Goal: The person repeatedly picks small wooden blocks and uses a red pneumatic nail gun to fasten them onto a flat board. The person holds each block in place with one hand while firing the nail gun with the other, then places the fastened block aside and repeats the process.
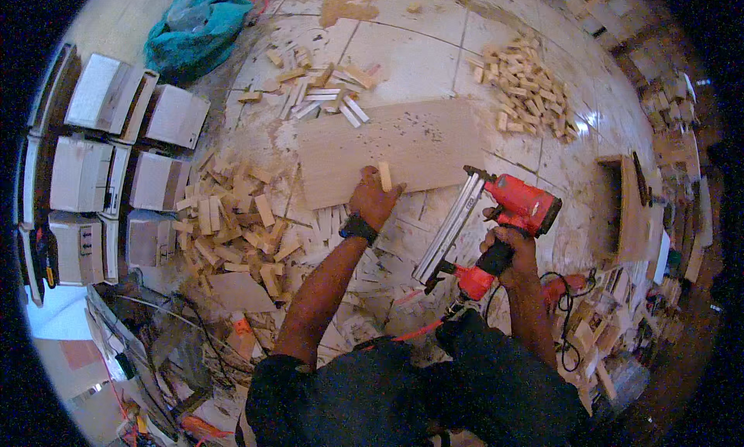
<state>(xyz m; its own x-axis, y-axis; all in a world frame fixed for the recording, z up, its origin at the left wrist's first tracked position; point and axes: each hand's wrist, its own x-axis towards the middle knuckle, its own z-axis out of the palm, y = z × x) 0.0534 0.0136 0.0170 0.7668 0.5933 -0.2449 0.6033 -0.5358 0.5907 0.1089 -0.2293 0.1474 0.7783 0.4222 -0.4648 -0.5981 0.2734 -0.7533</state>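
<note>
In my left hand (375, 198) is a small wooden block (385, 175), its fingers closed round it over the near edge of a flat wooden board (333, 156). Dark specks lie scattered on the board's top. My right hand (513, 253) grips the black handle of a red nail gun (524, 201). Its long silver magazine (453, 228) slants down toward my body, and the gun's nose points at the board's right end, apart from it. A red hose (418, 333) runs below the gun toward my lap.
Loose wooden blocks lie in one pile (232, 222) at left and another (527, 91) at far right. Metallic strips (329, 94) sit beyond the board. Stacked boxes (81, 172) line the left side; a teal sack (194, 32) rests far left. An open wooden box (626, 207) stands right.
</note>
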